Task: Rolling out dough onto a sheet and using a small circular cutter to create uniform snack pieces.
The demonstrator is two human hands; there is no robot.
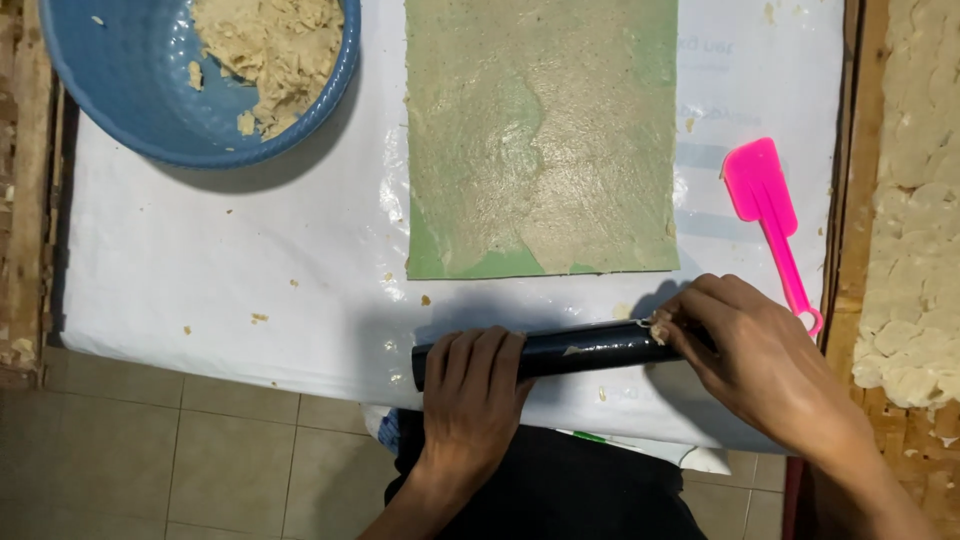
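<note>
Both hands on a dark roller [575, 352] lying crosswise at the near edge of the worktop. Left hand [472, 385] lies over the roller's left end, fingers curled across the top of it, grasping it. Right hand [760, 360] covers the right end; its fingertips [668, 322] pinch at a scrap of pale dough stuck to the roller's surface. A smear of the same dough shows midway along the roller.

Worktop [200, 260] is covered with a white plastic sheet, dotted with small dough crumbs. Just beyond the roller, toward the middle, lies a green rectangular sheet [450, 262] with a thin layer of beige dough [545, 130] spread flat over most of it; the green shows bare along the near edge and at the near left corner.

Pink spatula [765, 205] lies near the right edge, just beyond the right hand, blade pointing away, handle loop close to the knuckles.

Blue bowl [130, 90] sits at the far left corner, holding a heap of crumbly dough [275, 50].

Past the right edge, a woven tray [868, 250] carries pale flat dough pieces [920, 250]. Tiled floor [180, 450] shows below the near edge.
</note>
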